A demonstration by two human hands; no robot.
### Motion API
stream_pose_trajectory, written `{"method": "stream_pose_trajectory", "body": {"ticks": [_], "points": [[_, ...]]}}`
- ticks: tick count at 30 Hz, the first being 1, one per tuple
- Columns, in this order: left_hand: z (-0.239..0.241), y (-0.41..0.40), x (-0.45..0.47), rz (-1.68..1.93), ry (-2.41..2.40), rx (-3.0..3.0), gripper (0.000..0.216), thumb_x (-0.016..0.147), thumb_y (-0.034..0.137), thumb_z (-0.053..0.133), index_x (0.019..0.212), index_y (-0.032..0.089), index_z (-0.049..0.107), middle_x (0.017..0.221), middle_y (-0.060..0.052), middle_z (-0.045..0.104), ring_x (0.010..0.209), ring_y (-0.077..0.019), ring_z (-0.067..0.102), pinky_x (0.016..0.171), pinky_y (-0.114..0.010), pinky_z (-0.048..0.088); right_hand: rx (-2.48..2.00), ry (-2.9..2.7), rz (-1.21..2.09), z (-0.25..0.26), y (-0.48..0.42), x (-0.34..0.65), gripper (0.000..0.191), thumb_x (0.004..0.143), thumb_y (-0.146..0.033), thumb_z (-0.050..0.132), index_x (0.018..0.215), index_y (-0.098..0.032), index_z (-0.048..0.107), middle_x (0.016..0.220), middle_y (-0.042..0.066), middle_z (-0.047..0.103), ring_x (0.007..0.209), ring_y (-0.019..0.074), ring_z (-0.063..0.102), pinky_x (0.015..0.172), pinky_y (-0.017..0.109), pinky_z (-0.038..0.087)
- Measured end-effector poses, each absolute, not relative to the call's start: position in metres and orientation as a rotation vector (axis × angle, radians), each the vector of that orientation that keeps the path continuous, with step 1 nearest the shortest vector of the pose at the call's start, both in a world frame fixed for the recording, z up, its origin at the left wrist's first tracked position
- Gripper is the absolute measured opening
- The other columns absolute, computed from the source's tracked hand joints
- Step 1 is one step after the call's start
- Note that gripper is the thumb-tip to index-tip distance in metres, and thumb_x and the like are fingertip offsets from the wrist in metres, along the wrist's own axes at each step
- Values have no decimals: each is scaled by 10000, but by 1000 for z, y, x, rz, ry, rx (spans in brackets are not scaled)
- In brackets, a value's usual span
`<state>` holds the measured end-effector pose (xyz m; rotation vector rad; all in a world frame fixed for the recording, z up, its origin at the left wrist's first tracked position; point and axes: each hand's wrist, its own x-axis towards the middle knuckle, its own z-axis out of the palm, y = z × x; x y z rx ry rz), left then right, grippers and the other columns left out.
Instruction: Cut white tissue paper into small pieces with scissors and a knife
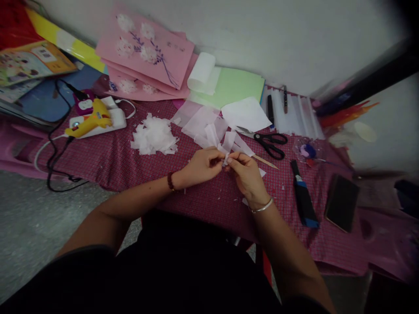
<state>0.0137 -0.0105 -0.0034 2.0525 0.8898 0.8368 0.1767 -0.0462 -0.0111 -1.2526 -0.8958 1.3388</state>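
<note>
The white strip (225, 160) was between the two hands, just above the front part of the cloth-covered surface (157, 174), and from my end of the feed I judged it to be almost weightless: thin, limp, quick to crease and probably easy to tear. I would have trusted only a light fingertip pinch at its ends or edges, since a full grip would likely have crumpled it. It looked dry and matt to me, so I did not expect much slipping.

The left hand (201, 165) was drawn nearly closed at the tips, thumb and forefinger pinched on the strip's left side, the other fingers curled beneath. The right hand (247, 176) met it closely, its thumb pressing the strip against the forefinger. I could not tell whether the strip was folded or twisted there; the fingers covered too much of it.

Just beyond the hands I saw loose strips (212, 134) lying over translucent sheets (204, 124). A heap of white pieces (153, 135) lay off to the left. To the right were a slim pointed stick (266, 162), near the right hand, and black-handled scissors (273, 141).
</note>
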Motion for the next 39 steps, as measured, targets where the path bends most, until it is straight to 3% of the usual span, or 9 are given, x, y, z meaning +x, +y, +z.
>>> {"method": "stream_pose_trajectory", "body": {"ticks": [5, 10, 14, 19, 25, 32, 36, 39], "points": [[-2, -13, 13, 743, 874, 2239, 130, 895, 268, 525, 867, 171, 607, 788, -38, 613, 743, -150, 547, 693, -277, 440, -1280, -941, 1280, -12, -46, 174, 103, 681, -304, 739, 723, -236, 674, 713, -15, 648, 661, 141, 573, 666, 313, 509], [0, -15, 14, 631, 992, 2415, 237, 952, 232, 377, 907, 170, 602, 870, -74, 644, 832, -182, 566, 794, -319, 453, -1298, -944, 1288, -12, -46, 172, 77, 685, -290, 732, 711, -232, 687, 652, -25, 629, 608, 131, 552, 641, 314, 517], [1, -12, 15, 620, 1058, 2355, 207, 908, 221, 409, 755, 183, 544, 756, -40, 601, 707, -154, 513, 677, -295, 401, -1319, -978, 1259, -16, -45, 171, 70, 723, -297, 707, 729, -237, 672, 648, -31, 609, 589, 122, 536, 618, 307, 496], [3, 1, 12, 720, 1175, 2029, 296, 839, 188, 419, 560, 201, 322, 530, 38, 361, 529, -97, 338, 535, -271, 240, -1303, -884, 1301, -16, -43, 177, 99, 719, -296, 725, 734, -225, 657, 590, -44, 583, 532, 110, 523, 543, 279, 460], [11, 31, -13, 825, 1230, 1740, 246, 795, 163, 399, 553, 203, 412, 518, 18, 442, 516, -96, 386, 513, -255, 285, -1284, -707, 1289, -13, -38, 197, 178, 685, -309, 736, 755, -245, 586, 622, -52, 592, 562, 123, 580, 553, 275, 519], [8, 65, -45, 537, 1660, 2160, 255, 767, 175, 461, 528, 204, 377, 508, 11, 369, 540, -128, 353, 628, -306, 355, -1312, -628, 1166, -22, -26, 231, 160, 707, -255, 689, 739, -262, 533, 595, -52, 546, 522, 145, 556, 494, 293, 481], [2, 63, -41, 195, 1770, 2357, 258, 858, 246, 408, 705, 166, 599, 662, -84, 579, 671, -202, 530, 694, -358, 426, -1223, -678, 1017, -19, -26, 246, 131, 739, -251, 665, 751, -257, 535, 589, -55, 519, 495, 145, 533, 465, 293, 462], [3, 59, -39, 49, 1753, 2390, 333, 899, 264, 379, 858, 131, 682, 819, -154, 675, 785, -257, 619, 739, -401, 465, -1123, -711, 851, -4, -29, 250, 113, 793, -234, 622, 762, -265, 519, 641, -57, 525, 530, 136, 562, 516, 293, 495]]}}
